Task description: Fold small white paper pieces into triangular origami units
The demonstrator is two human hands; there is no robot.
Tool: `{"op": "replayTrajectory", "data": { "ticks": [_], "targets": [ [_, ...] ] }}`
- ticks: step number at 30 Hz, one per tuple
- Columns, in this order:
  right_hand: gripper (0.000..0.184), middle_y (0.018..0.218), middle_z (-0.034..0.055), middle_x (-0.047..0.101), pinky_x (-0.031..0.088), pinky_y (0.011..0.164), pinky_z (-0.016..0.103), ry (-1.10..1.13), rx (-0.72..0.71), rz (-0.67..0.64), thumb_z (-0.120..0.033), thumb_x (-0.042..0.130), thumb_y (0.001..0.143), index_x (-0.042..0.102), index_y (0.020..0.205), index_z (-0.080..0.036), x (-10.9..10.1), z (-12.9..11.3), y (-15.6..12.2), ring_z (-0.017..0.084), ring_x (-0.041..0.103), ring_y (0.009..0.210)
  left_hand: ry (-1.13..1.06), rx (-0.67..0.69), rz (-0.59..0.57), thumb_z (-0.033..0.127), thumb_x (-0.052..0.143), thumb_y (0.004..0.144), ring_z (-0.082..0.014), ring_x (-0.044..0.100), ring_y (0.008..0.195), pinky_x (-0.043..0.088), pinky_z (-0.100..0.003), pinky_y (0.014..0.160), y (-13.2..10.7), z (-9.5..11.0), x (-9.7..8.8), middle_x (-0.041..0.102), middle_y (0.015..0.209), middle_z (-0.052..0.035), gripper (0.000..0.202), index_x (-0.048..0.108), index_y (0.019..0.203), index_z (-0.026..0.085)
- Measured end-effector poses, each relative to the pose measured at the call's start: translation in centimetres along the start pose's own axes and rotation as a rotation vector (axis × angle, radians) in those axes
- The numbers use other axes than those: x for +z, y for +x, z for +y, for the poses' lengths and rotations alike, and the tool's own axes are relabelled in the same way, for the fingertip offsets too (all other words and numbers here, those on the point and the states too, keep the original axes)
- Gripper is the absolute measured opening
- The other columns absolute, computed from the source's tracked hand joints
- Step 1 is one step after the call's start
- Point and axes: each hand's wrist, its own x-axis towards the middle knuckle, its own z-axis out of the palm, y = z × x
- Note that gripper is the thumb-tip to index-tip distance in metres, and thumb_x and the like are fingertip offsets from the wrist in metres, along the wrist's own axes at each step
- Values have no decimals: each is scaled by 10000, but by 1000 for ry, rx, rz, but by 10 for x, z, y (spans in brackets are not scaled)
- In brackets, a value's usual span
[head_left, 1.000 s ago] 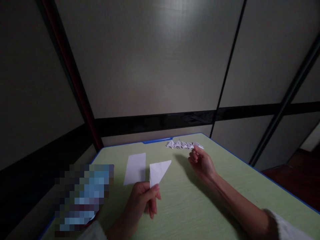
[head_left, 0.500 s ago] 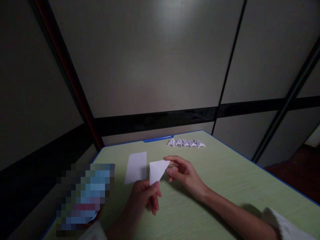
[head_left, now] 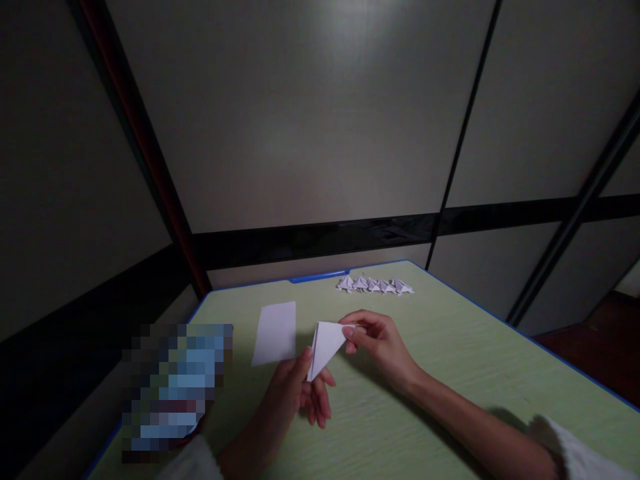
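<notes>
On the green table (head_left: 475, 347), five paper figures (head_left: 373, 287) look finished; one flat sheet (head_left: 276, 333) lies unfolded; left hand (head_left: 290, 387) and right hand (head_left: 381, 341) fingers pinch a half-made triangle (head_left: 327, 345).

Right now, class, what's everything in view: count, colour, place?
Folded paper triangle: one, white, between hands
Flat rectangular paper sheet: one, white, left of triangle
Folded paper figures: five, white, row near far edge
Pixelated object: one, mostly blue, table's left side
Blue-edged table: one, pale green, below hands
Long strip: one, blue, far edge
Smooth panels: several, grey, behind table
Floor: one patch, dark red, right
Sleeves: two, whitish, on arms
Left hand: one, triangle's left side
Right hand: one, triangle's right tip
</notes>
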Motion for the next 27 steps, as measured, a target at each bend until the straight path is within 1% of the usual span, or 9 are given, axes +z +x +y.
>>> {"op": "replayTrajectory", "data": {
  "ticks": [3,5,8,10,12,15,18,23,27],
  "targets": [
    [122,493,-12,568,381,481,205,35,5,-19,-218,621,619,616,707,-133,-1,1,0,69,486,453,4,12,24,553,417,646,-82,419,251,242,-177,289,0,-3,-1,500,318,9,444,521,577,126],
    [116,641,16,611,391,515,216,91,-4,-59,-220,627,616,612,697,-138,-1,0,0,70,500,502,7,8,24,528,445,637,-80,424,258,244,-172,290,1,-4,-2,505,328,16,404,512,607,130],
    [112,817,46,604,388,562,221,149,-15,-118,-231,612,638,583,602,-130,-2,0,-1,68,508,582,37,22,38,471,509,610,-70,430,271,247,-164,292,2,-4,-3,518,359,24,338,496,622,133],
    [179,797,42,593,377,580,215,144,-14,-131,-232,610,643,537,523,-121,-2,1,-1,74,508,631,73,35,66,449,543,586,-63,431,275,252,-163,291,2,-3,-2,523,384,27,321,484,599,134],
    [212,725,21,577,364,557,204,137,5,-153,-218,644,601,488,494,-121,-2,2,-2,75,499,625,109,52,100,446,562,564,-60,428,279,265,-168,293,2,-2,-2,524,404,26,324,478,573,134],
    [260,575,-35,522,319,467,181,131,68,-182,-196,700,514,448,536,-134,0,3,-2,55,451,506,142,89,136,456,569,549,-65,432,302,274,-176,303,3,-1,-4,524,424,18,335,498,565,129],
    [317,517,-61,497,293,436,166,142,91,-163,-190,712,487,410,573,-146,1,1,-2,46,430,455,201,125,170,467,552,567,-67,407,315,260,-184,318,3,0,-6,498,397,18,345,519,535,125],
    [308,519,-66,504,292,454,159,142,168,-214,-172,703,502,468,698,-141,0,0,-2,41,443,460,318,191,288,453,546,589,-57,331,332,235,-193,368,1,2,-10,389,323,48,371,469,409,139],
    [255,534,-37,515,284,468,168,50,290,-299,-227,694,515,481,581,-103,0,2,-3,35,429,464,306,189,326,484,555,561,-50,288,331,191,-191,365,0,2,-11,329,316,67,386,447,415,144]
  ]
}}
